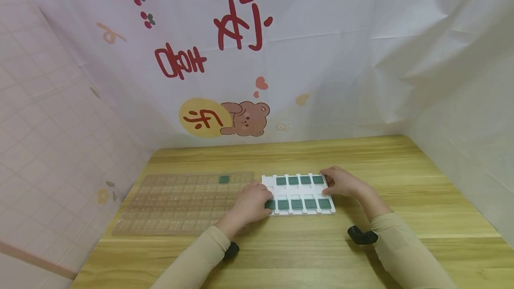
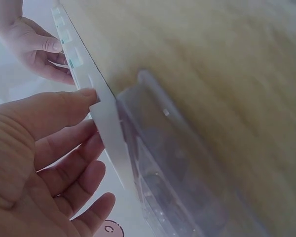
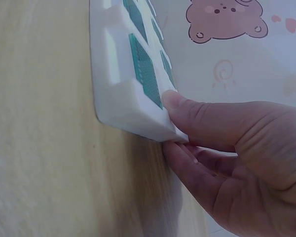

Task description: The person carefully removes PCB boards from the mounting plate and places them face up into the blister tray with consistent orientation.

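A white foam-like tray (image 1: 285,192) holds two rows of square green chips (image 1: 296,204). One slot at its upper left has no chip. At the tray's right end, my right hand (image 1: 341,182) pinches the edge; the right wrist view shows the thumb on top and fingers underneath. My left hand (image 1: 253,202) grips the left end, its thumb on the near side and its other fingers partly hiding the lower-left chip. Beside it lies a clear plastic tray (image 1: 176,204) with many small compartments. A single green chip (image 1: 224,179) sits near that tray's far edge.
Both trays are on a wood-grain table (image 1: 297,253). A white printed cloth (image 1: 321,57) hangs behind the table and along its sides. The clear tray's edge (image 2: 153,84) stands right against the white tray's left end.
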Demonstrator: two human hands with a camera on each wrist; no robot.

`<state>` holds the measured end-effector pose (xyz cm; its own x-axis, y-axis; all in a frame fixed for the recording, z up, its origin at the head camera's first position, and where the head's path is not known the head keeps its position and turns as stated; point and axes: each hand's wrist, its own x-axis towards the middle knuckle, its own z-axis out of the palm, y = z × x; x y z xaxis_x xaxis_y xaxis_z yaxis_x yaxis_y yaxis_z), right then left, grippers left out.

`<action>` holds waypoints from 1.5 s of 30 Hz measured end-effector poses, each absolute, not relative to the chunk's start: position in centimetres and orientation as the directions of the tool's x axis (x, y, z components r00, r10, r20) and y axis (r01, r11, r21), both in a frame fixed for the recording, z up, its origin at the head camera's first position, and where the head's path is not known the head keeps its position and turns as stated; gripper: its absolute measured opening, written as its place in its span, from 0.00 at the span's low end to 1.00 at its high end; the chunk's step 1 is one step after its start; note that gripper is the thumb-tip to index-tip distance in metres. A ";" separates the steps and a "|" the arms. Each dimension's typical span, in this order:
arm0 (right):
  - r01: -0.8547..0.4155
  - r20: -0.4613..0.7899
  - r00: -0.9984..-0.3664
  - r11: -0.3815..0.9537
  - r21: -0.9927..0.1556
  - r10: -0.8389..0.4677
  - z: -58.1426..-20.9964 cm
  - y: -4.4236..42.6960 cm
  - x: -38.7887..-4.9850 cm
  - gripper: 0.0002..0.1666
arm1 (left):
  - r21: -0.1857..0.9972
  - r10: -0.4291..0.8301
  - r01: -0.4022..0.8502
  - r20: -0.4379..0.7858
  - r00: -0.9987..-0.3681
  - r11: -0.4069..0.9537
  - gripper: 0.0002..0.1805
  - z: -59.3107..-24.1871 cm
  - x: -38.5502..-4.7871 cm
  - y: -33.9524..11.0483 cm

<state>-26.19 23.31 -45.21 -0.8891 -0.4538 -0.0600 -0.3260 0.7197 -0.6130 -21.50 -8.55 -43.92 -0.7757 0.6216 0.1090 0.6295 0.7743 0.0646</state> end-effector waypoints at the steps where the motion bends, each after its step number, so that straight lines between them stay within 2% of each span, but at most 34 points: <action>1: -0.326 -0.060 -0.890 0.720 -0.613 -0.453 -45.2 23.3 -26.2 0.44 | 0.066 0.620 0.628 0.106 -0.777 0.776 0.11 -43.9 -21.5 -8.5; 34: -0.320 -0.063 -0.892 0.725 -0.610 -0.447 -45.1 23.0 -26.1 0.43 | 0.175 0.618 0.620 0.073 -0.783 0.765 0.09 -43.9 -22.4 -8.5; 45: -0.320 -0.065 -0.892 0.727 -0.607 -0.447 -45.1 23.1 -26.0 0.43 | 0.268 0.591 0.585 0.068 -0.804 0.766 0.11 -43.9 -22.8 -8.7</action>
